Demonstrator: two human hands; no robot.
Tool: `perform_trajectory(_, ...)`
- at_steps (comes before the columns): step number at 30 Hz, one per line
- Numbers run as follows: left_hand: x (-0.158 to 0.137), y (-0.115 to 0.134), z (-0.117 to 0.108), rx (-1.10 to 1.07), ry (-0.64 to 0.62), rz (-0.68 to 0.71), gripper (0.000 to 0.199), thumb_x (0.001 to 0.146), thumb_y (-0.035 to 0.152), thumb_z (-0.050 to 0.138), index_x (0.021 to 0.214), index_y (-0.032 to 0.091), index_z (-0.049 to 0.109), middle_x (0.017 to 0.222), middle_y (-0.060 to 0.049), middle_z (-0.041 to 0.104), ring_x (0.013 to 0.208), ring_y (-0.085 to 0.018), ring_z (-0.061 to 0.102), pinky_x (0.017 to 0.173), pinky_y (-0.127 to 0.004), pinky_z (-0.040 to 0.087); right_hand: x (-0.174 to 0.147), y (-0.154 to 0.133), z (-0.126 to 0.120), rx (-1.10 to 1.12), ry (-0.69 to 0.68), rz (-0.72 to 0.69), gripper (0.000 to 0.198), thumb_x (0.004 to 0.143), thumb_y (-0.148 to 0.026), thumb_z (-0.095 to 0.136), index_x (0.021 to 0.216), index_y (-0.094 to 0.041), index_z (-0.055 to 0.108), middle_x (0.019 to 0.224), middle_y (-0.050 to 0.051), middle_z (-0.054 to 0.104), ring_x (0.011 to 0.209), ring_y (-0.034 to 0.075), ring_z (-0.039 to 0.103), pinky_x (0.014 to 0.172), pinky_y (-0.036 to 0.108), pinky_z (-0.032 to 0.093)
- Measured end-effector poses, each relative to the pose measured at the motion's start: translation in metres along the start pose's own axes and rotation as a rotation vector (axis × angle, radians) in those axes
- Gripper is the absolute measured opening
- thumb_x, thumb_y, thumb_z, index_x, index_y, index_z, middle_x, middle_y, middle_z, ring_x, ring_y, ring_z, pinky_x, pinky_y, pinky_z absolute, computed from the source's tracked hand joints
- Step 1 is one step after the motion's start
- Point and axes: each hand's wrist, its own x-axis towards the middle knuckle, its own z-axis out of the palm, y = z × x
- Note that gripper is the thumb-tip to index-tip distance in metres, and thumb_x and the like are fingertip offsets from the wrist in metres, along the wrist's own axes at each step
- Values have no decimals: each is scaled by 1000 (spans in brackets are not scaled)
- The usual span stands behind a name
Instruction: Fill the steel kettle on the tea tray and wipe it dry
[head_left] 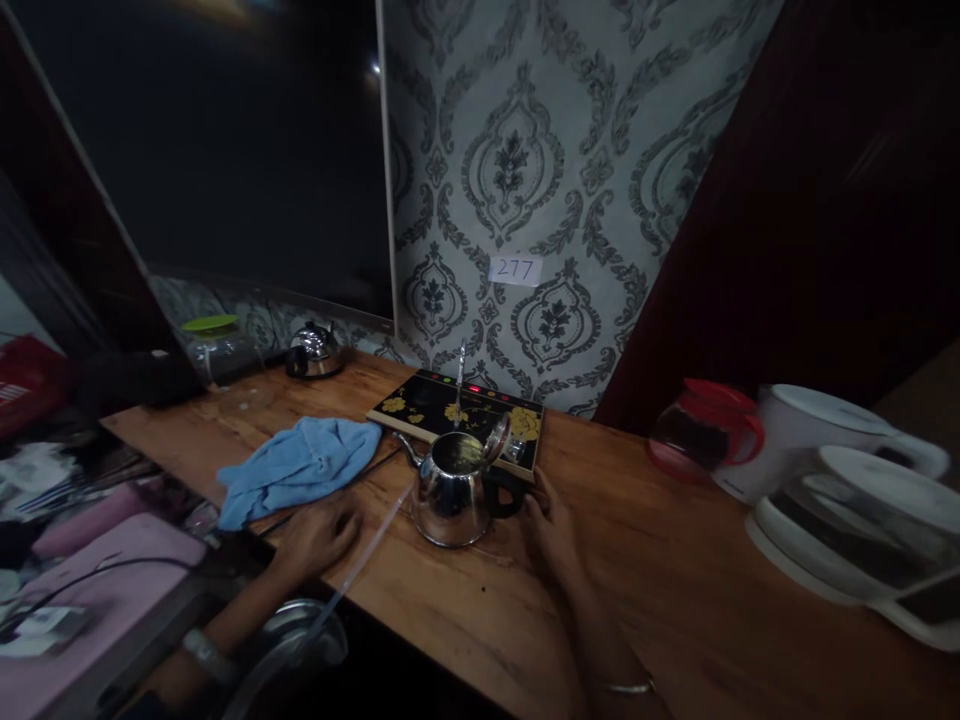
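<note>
A shiny steel kettle [450, 505] stands on the wooden table with its hinged lid [498, 438] up and its spout to the left. Its black handle [507, 493] points right, towards my right hand [551, 525]. That hand lies beside the handle, fingers apart and not wrapped round it; whether a fingertip touches it I cannot tell. My left hand [319, 538] rests at the table's front edge in a loose fist, with nothing showing in it. Just behind it lies a crumpled blue cloth [300, 465]. Behind the kettle is a black induction cooker [420, 402] with yellow flowers and a lit red display.
A metal spout [459, 385] rises by the cooker. A clear tube [375, 540] runs from the kettle's left towards a steel pot [300, 620] below the edge. Back left stand another small kettle [315, 350] and a glass jar [221, 355]; right, a red-lidded jug [701, 430] and white-lidded pitchers [862, 540].
</note>
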Motion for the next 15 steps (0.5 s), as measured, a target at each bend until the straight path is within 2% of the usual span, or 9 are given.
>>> perform_trajectory(15, -1, -1, 2, 43, -2, 16, 30, 86, 34, 35, 71, 20, 56, 75, -5, 67, 70, -19, 61, 64, -28, 38, 0, 5, 0, 47, -25, 8, 61, 79, -42, 59, 134, -18, 52, 129, 12, 62, 112, 28, 62, 94, 45, 51)
